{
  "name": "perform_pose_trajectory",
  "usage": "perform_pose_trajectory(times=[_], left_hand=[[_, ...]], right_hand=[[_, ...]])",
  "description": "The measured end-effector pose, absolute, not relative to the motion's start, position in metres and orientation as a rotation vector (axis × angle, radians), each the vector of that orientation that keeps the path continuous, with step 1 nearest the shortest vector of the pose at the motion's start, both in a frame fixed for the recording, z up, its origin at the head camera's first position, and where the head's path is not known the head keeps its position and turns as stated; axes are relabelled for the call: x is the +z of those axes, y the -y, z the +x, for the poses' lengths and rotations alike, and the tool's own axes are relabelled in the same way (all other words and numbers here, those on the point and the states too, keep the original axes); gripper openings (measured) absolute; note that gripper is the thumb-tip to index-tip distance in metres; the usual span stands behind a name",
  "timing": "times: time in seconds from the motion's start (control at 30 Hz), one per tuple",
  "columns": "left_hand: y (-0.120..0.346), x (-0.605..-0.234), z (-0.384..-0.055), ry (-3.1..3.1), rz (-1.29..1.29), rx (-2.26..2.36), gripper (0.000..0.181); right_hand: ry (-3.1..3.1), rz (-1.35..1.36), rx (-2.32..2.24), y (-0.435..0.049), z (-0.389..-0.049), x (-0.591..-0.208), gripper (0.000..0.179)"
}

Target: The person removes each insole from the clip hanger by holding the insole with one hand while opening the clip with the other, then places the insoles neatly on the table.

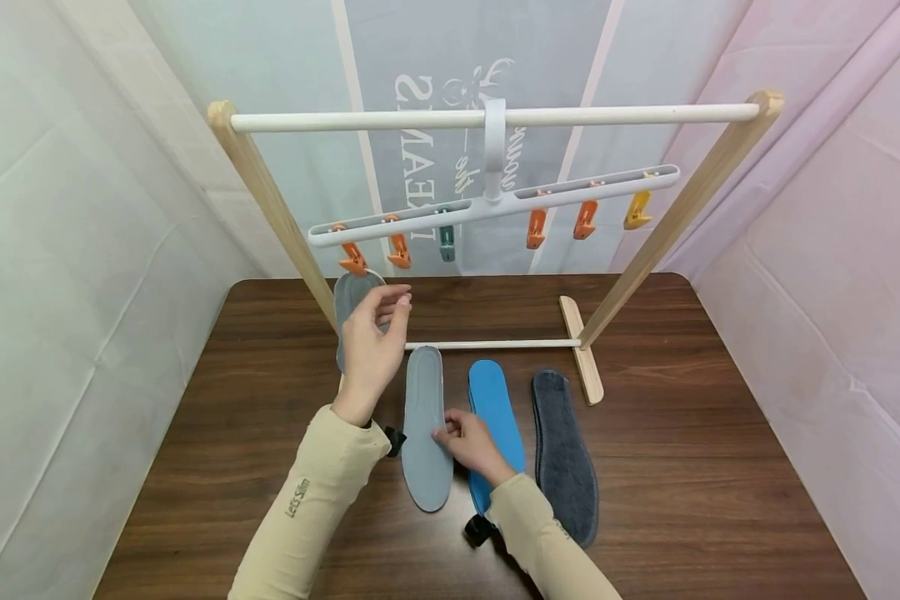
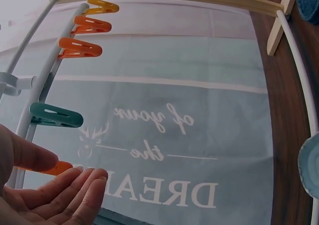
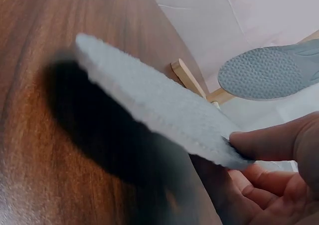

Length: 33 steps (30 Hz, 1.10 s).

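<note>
My right hand (image 1: 474, 446) pinches the edge of a grey insole (image 1: 426, 450) between thumb and fingers. In the right wrist view that insole (image 3: 154, 103) is tilted up off the table, its pale textured face showing. Another grey insole (image 1: 351, 290) hangs from the leftmost orange clip (image 1: 353, 259) and is partly hidden behind my left hand (image 1: 375, 350). The left hand is raised beside it with bent, relaxed fingers and nothing between them. In the left wrist view the thumb stands apart from the fingertips, near an orange clip (image 2: 60, 168).
A white hanger (image 1: 420, 219) with several orange, green and yellow clips hangs from the rod (image 1: 615, 115) of a wooden stand (image 1: 645, 242). A blue insole (image 1: 495, 400) and dark grey fuzzy insoles (image 1: 566, 467) lie on the brown table (image 1: 690, 483), right of the grey insole.
</note>
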<state>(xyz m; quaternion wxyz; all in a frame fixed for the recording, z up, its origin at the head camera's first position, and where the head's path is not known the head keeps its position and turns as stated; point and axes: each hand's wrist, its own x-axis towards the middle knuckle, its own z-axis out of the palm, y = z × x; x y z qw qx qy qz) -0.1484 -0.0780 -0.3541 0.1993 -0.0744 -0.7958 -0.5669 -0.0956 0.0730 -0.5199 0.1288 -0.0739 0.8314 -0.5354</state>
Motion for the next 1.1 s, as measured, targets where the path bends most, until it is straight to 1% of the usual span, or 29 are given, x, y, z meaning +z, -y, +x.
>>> perform_pose_trajectory(times=[0.17,0.43,0.8,1.1], left_hand=[[0.081,-0.355,-0.148,2.22,-0.211,-1.566,0.021],[0.083,-0.356,-0.148,2.212,-0.202,-1.558,0.021],[0.085,-0.361,-0.149,2.224,-0.175,-1.578,0.023],[0.085,-0.365,-0.149,2.227,-0.153,-1.612,0.024]], right_hand=[[-2.422,-0.212,-1.544,-0.071,-0.094,-0.521,0.025],[-2.503,-0.19,-1.467,-0.067,-0.091,-0.523,0.023],[-2.623,-0.158,-1.386,-0.06,-0.088,-0.525,0.028],[-2.712,-0.244,-1.281,-0.058,-0.087,-0.526,0.028]])
